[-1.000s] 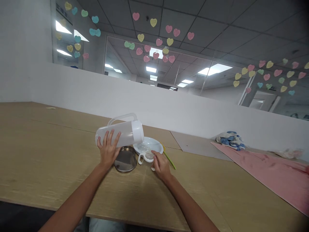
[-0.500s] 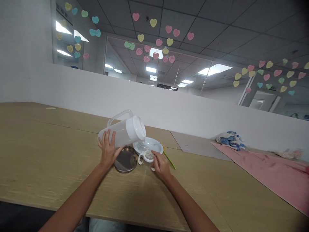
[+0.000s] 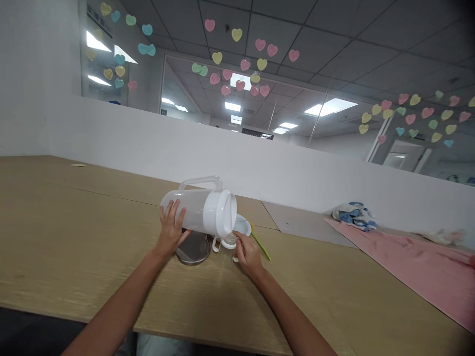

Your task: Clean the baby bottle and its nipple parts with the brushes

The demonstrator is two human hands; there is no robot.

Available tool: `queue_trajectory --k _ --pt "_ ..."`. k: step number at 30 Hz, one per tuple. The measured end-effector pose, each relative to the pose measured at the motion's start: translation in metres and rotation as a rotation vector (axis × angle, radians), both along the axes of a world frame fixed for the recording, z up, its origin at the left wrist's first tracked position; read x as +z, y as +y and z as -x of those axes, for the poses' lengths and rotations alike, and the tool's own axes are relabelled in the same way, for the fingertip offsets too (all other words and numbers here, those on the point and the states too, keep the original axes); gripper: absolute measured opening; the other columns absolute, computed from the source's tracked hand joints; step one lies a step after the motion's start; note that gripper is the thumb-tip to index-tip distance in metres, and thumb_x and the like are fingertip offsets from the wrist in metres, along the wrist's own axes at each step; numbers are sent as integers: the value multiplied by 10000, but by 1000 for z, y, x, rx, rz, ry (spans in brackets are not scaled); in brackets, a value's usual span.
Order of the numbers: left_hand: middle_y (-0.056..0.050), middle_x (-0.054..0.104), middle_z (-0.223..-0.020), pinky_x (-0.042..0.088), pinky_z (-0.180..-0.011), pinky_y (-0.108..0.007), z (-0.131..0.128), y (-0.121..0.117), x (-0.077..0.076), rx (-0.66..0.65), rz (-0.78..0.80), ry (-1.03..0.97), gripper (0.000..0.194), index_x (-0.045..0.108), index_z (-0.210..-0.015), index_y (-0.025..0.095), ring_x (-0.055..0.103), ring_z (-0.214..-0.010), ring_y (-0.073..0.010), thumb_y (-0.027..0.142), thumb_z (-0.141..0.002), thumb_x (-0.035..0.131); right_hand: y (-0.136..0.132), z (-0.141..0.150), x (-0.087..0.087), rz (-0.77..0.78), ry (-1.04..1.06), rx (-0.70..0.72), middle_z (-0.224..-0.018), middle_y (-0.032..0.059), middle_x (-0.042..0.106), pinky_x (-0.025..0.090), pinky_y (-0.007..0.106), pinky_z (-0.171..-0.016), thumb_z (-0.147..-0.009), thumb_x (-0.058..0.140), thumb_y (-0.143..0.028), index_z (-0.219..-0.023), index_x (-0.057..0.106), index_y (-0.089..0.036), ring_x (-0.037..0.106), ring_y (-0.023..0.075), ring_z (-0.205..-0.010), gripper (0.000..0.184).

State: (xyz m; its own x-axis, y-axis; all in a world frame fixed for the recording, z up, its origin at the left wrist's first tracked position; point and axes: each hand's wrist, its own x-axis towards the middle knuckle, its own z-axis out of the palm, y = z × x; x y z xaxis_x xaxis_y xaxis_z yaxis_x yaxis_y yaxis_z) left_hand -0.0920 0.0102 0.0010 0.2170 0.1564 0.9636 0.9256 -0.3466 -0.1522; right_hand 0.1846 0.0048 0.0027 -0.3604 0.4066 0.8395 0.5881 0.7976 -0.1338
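Note:
My left hand (image 3: 171, 230) grips the body of a translucent white plastic pitcher (image 3: 200, 210), which lies tipped on its side with its lid end pointing right and down. The lid end hangs just over a small clear measuring cup (image 3: 226, 241) with a white handle. My right hand (image 3: 248, 253) rests on the table beside that cup, fingers curled at its right edge. Behind the cup a white plate (image 3: 245, 226) shows partly, the rest hidden by the pitcher. A round metal dish (image 3: 191, 248) lies under my left hand.
A green stick-like utensil (image 3: 260, 244) lies right of the plate. The wooden table (image 3: 74, 222) runs to a white partition wall (image 3: 297, 173) behind. A pink mat (image 3: 408, 269) and a blue-white cloth (image 3: 355, 214) are far right.
The pitcher has moved right and toward me, its lid end dropping from over the plate to just above the small cup. My right hand has stayed put.

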Motion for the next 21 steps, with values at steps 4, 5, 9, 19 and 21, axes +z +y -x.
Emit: queue_trajectory --k 4,5,9,19,21 --pt "-248 105 -1483 130 -1032 -658 0 1 -1 -13 -3 15 868 55 -1422 167 79 -1369 -377 276 -775 623 -1 1 2 -19 -2 -1 -828 69 683 487 288 -690 -900 340 -211 -1086 572 -145 621 176 -751 304" --pt "-245 112 -1483 131 -1034 -655 1 1 -1 -20 -2 8 858 69 -1420 173 85 -1369 -375 275 -774 625 -1 1 2 -21 -2 -5 -813 67 682 487 289 -688 -900 340 -212 -1082 574 -147 621 177 -745 304" --pt "-236 117 -1486 127 -1041 -646 1 2 -3 -6 6 -4 855 68 -1420 196 92 -1368 -373 282 -775 622 -2 2 3 -22 0 -11 -827 70 683 497 292 -696 -900 336 -217 -1082 581 -157 628 181 -761 311" --pt "-282 170 -1442 164 -1052 -602 -4 3 -3 39 135 -378 936 13 -1418 103 137 -1348 -391 472 -774 583 -1 1 1 -23 12 -7 -862 79 687 503 296 -695 -899 347 -221 -1088 585 -152 633 178 -771 311" --pt "-304 86 -1453 148 -1065 -586 -2 5 -6 32 199 -428 943 -50 -1411 63 62 -1355 -395 465 -801 546 -1 1 1 -16 10 -4 -826 70 687 501 296 -686 -899 351 -219 -1089 582 -152 629 177 -752 307"
